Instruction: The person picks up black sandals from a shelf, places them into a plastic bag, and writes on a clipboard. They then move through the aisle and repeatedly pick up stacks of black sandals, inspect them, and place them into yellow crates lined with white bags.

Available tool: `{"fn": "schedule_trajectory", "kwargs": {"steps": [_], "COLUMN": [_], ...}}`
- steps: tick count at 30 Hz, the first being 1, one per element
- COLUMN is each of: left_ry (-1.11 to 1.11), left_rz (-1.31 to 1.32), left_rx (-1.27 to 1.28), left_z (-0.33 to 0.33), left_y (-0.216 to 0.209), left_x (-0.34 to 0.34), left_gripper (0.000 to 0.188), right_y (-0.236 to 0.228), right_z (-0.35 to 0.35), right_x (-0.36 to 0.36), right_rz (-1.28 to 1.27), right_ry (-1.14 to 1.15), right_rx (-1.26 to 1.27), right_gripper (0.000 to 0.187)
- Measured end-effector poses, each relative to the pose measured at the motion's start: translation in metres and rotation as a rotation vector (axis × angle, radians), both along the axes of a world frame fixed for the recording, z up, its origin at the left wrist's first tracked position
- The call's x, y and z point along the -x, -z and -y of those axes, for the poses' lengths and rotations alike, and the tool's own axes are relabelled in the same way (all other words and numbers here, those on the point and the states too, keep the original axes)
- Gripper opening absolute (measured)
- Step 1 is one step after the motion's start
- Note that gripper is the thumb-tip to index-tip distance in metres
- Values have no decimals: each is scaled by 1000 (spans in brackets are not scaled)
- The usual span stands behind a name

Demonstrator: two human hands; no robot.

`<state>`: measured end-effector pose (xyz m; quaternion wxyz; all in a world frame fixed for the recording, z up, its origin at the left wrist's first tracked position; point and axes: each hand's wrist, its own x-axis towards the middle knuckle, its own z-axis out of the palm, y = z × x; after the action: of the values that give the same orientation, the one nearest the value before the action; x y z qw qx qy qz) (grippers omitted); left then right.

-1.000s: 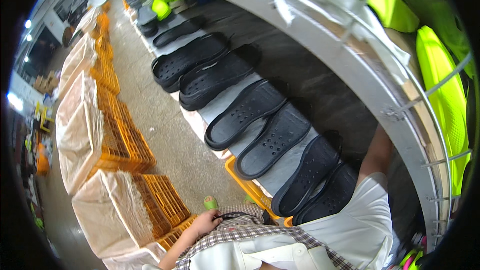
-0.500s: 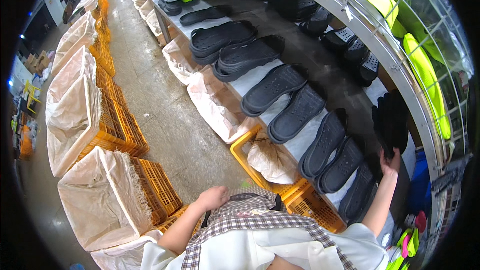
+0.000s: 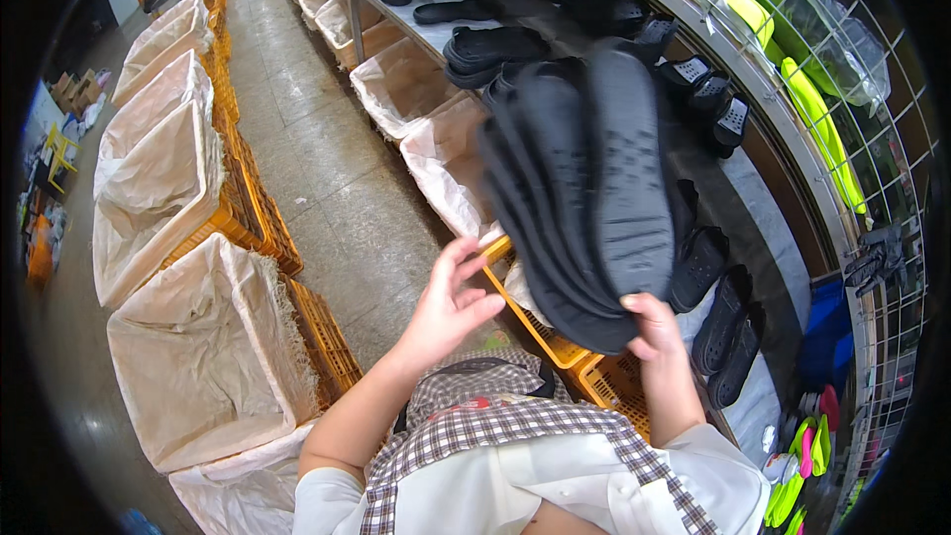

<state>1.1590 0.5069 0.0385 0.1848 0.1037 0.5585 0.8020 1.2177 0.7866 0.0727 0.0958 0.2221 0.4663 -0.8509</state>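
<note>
A thick fan of black shoe soles point(image 3: 632, 188) stands upright over the bench edge, slightly smeared by motion. My right hand point(image 3: 656, 329) grips its lower end, thumb over the front sole, whose face shows small dimples and ridges. To the left of the bundle, my left hand point(image 3: 451, 295) is open with fingers spread, apart from the soles. More black soles lie along the pale bench: a pile point(image 3: 492, 52) behind the held bundle and several loose ones point(image 3: 731, 322) to its right. The bundle hides the middle of the bench.
Cloth-lined orange crates point(image 3: 213, 347) line the left of the aisle point(image 3: 307, 149); more lined crates point(image 3: 436, 154) sit under the bench front. A wire mesh rack point(image 3: 842, 69) with neon-green pieces rises at the right. Black strap clogs point(image 3: 708, 89) stand along the bench's back.
My right hand has come from the far right of the bench to the front middle, bringing the soles with it. My left hand has risen from my apron and opened toward them.
</note>
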Motion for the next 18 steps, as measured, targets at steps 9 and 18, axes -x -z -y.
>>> {"fn": "schedule_trajectory", "kwargs": {"steps": [9, 18], "left_ry": [-424, -176], "left_rz": [158, 245], "left_rx": [-577, -739], "left_z": [18, 35], "left_y": [30, 51], "left_x": [11, 15], "left_gripper": [66, 65], "right_y": [28, 28], "right_z": [117, 114], "right_x": [30, 49], "right_rz": [-754, -939], "right_ry": [-512, -683], "right_rx": [-1132, -590], "right_gripper": [94, 92]}}
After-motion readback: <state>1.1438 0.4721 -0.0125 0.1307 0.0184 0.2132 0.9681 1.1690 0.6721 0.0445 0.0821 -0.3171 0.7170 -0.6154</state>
